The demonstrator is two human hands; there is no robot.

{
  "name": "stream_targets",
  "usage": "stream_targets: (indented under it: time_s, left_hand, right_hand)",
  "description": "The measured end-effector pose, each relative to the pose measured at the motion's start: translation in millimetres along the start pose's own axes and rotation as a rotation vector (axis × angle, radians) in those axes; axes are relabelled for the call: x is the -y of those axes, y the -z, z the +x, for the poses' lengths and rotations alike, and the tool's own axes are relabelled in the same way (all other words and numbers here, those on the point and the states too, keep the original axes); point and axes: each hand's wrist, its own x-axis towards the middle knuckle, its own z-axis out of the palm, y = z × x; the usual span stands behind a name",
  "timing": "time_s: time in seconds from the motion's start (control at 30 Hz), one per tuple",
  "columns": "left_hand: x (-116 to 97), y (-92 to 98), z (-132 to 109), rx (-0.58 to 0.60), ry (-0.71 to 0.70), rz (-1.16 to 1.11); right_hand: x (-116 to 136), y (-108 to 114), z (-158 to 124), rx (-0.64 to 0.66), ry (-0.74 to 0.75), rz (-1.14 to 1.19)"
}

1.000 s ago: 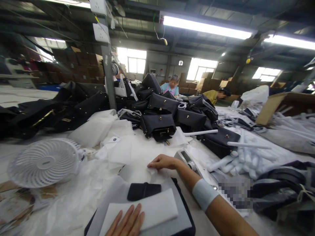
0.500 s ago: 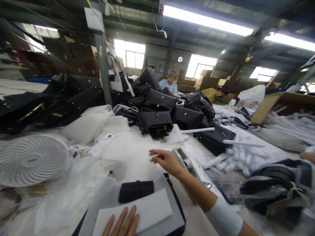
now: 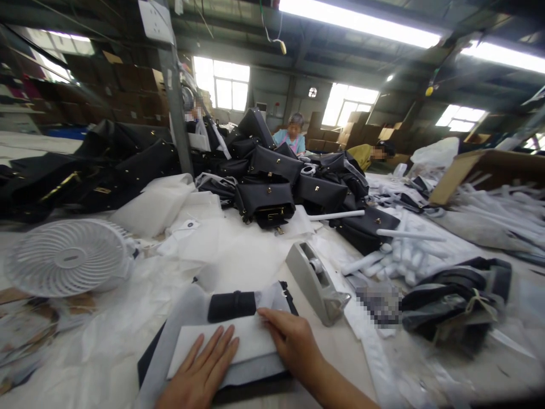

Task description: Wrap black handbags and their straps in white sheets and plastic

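A white foam sheet (image 3: 249,341) lies over grey tissue (image 3: 187,307) on a black bag (image 3: 149,346) at the bottom centre. My left hand (image 3: 204,363) rests flat on the foam sheet, fingers spread. My right hand (image 3: 293,341) pinches at the sheet's upper right, with a translucent piece of tissue (image 3: 267,296) at its fingertips; what exactly it grips is too small to tell. Above the foam lies a black strap piece (image 3: 230,305), partly under that tissue. A grey tape dispenser (image 3: 313,278) stands to the right of the bag.
A white fan (image 3: 70,258) is at the left. Black handbags (image 3: 270,199) are heaped behind, beside a metal post (image 3: 176,102). White foam rolls (image 3: 409,250), wrapped straps (image 3: 451,307) and an open carton (image 3: 451,179) lie to the right. People (image 3: 292,136) sit farther back.
My right hand has come down and left from beside the tape dispenser to the foam sheet, and its fingers have closed. My left hand still presses on the sheet. Translucent tissue now covers the strap piece's right end.
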Motion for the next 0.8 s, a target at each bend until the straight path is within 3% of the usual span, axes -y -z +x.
stream_targets:
  time_s: [0.17,0.3,0.47,0.57,0.67,0.8]
  left_hand:
    - [-1,25.4,43,0.055,0.023,-0.164]
    - [-4,25.6,79,0.075,0.002,-0.262]
    - [3,14.7,69,0.031,0.000,-0.344]
    - [5,13.6,62,-0.009,-0.172,-0.316]
    - [8,10.1,68,-0.091,-0.420,-0.096]
    - [15,-5.3,77,-0.193,-0.567,0.067]
  right_hand:
    - [-9,-6,-7,0.021,-0.044,0.009]
    - [-7,-4,-5,0.017,-0.107,0.042]
    - [-5,-3,-4,-0.052,-0.182,0.161]
    - [-4,-2,-3,-0.096,-0.210,0.203]
    - [-1,3,1,-0.106,-0.232,0.286]
    - [8,27,17,-0.048,-0.149,0.261]
